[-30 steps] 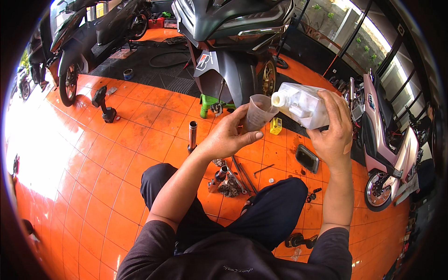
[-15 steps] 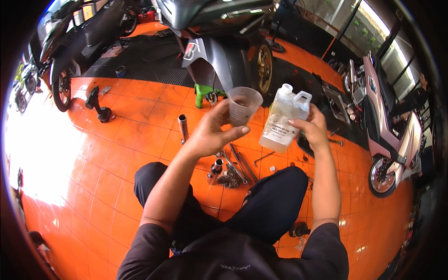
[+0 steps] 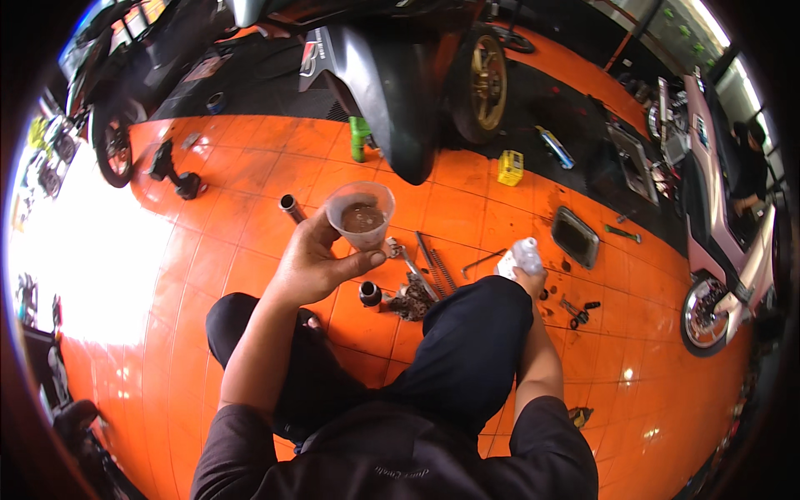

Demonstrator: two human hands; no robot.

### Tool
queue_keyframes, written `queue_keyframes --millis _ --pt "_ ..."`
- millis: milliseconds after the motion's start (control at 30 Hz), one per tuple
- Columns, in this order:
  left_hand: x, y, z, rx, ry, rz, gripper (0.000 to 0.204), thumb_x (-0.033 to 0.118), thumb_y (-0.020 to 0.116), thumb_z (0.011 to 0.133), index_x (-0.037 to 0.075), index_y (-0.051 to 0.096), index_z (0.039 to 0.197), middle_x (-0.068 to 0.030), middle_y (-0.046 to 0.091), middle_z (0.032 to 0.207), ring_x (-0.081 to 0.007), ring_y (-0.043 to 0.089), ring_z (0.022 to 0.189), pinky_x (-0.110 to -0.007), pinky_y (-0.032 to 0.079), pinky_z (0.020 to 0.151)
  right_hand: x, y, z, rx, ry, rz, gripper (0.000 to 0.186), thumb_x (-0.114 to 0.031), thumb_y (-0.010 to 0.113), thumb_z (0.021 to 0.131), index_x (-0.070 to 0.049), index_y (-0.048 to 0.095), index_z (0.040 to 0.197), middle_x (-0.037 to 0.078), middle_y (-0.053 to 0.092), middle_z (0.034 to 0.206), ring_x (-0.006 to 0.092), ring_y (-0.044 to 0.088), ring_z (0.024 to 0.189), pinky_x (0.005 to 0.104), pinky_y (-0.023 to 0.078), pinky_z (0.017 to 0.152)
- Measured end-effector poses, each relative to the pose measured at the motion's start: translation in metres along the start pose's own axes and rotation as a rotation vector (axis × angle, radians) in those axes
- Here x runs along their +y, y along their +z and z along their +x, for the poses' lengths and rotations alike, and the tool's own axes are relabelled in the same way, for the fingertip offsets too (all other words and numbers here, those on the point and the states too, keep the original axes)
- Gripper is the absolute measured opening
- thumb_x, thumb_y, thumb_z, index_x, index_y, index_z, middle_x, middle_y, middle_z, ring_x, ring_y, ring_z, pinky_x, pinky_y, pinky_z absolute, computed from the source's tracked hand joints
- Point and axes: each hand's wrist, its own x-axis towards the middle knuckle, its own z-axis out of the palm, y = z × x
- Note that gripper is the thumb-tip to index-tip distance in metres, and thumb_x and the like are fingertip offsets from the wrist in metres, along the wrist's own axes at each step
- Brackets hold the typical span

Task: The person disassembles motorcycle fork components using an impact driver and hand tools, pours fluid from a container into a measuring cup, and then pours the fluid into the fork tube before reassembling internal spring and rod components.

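My left hand (image 3: 307, 257) is closed around a translucent plastic measuring cup (image 3: 360, 215), holding it up in front of me. Some brownish liquid with bubbles lies in the cup. Low beside my right knee, my right hand (image 3: 531, 283) grips a whitish plastic bottle (image 3: 518, 258); the knee hides part of that hand. Whether the bottle touches the floor, I cannot tell. Below the cup stand two metal tubes, one upper tube (image 3: 290, 207) and one nearer tube (image 3: 369, 293). Next to the nearer one is a dirty rag (image 3: 414, 302), with a long spring (image 3: 436, 265) beyond it.
A metal tray (image 3: 577, 237) and a yellow box (image 3: 510, 168) are on the orange tiles to the right. A cordless power tool (image 3: 175, 172) lies at the left. Ahead stands a scooter with a gold wheel (image 3: 486, 83); a pink scooter (image 3: 708, 192) is at the right.
My right hand has lowered the bottle from beside the cup to near the floor by my right knee. The cup has moved left and a little down, and its liquid now shows from above.
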Motion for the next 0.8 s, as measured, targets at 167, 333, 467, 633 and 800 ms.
queue_keyframes --millis 167,333,467,633,800 --pt "-0.005 -0.001 -0.002 -0.021 0.098 0.047 0.064 0.004 0.083 0.079 0.001 0.052 0.135 -0.0045 0.065 0.118 -0.0144 0.059 0.115 -0.034 0.045 0.103 0.013 0.015 0.017 0.039 0.004 0.158 0.073 -0.013 0.088 0.068 0.010 0.047 0.124 0.027 0.061 0.120 0.0394 0.065 0.105 0.0438 0.051 0.093" --pt "-0.016 -0.005 -0.005 0.018 0.050 0.021 0.062 0.003 0.082 0.080 0.002 0.053 0.134 -0.0034 0.067 0.113 -0.0129 0.061 0.109 -0.033 0.048 0.100 0.009 0.020 0.027 0.053 -0.106 0.139 0.069 -0.016 0.089 0.068 0.010 0.052 0.120 0.027 0.060 0.121 0.0393 0.062 0.109 0.0444 0.048 0.095" --pt "-0.024 0.002 0.002 0.080 0.092 -0.060 0.058 -0.001 0.081 0.079 -0.004 0.053 0.129 -0.0070 0.069 0.109 -0.0162 0.066 0.102 -0.035 0.053 0.093 0.030 0.005 0.061 0.172 -0.165 0.106 0.074 -0.020 0.091 0.065 0.009 0.052 0.121 0.026 0.058 0.120 0.0410 0.057 0.112 0.0452 0.044 0.099" --pt "-0.031 0.001 0.002 0.008 0.062 -0.100 0.051 0.000 0.080 0.078 -0.005 0.055 0.122 -0.0112 0.071 0.098 -0.0267 0.070 0.100 -0.041 0.055 0.092 0.032 0.005 0.051 0.176 -0.084 -0.098 0.074 -0.021 0.089 0.068 0.008 0.050 0.123 0.027 0.056 0.124 0.0418 0.057 0.114 0.0443 0.044 0.099" --pt "-0.040 0.008 0.009 0.006 0.057 -0.127 0.053 -0.001 0.081 0.077 -0.004 0.056 0.124 -0.0113 0.070 0.103 -0.0240 0.069 0.101 -0.041 0.054 0.092 0.012 -0.005 0.024 0.022 -0.029 0.167 0.086 -0.024 0.088 0.071 0.009 0.042 0.135 0.027 0.053 0.132 0.0411 0.055 0.120 0.0435 0.043 0.102"
